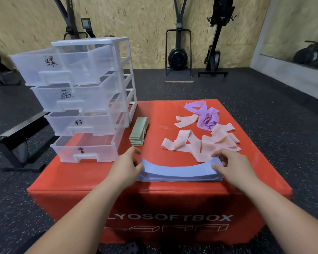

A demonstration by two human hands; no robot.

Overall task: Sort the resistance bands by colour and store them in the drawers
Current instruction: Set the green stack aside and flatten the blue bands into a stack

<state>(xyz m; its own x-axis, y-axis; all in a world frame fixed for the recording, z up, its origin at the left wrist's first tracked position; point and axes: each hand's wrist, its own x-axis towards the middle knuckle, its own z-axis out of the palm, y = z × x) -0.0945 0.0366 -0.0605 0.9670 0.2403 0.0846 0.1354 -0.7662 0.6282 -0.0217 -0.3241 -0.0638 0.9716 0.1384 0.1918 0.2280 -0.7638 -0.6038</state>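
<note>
A flat stack of blue bands (178, 172) lies near the front edge of the red soft box (103, 180). My left hand (126, 166) grips its left end and my right hand (231, 166) pinches its right end. A neat stack of green bands (139, 131) sits beside the drawer unit. Loose pink bands (202, 142) lie in a heap at the right, with purple bands (206, 116) behind them. The clear plastic drawer unit (77, 99) stands at the left of the box, its four labelled drawers pulled out and showing nothing inside.
The red box stands on a dark speckled rubber floor (283, 125). A black metal bench frame (17, 140) lies to the left. Gym machines (178, 55) stand along the wooden back wall.
</note>
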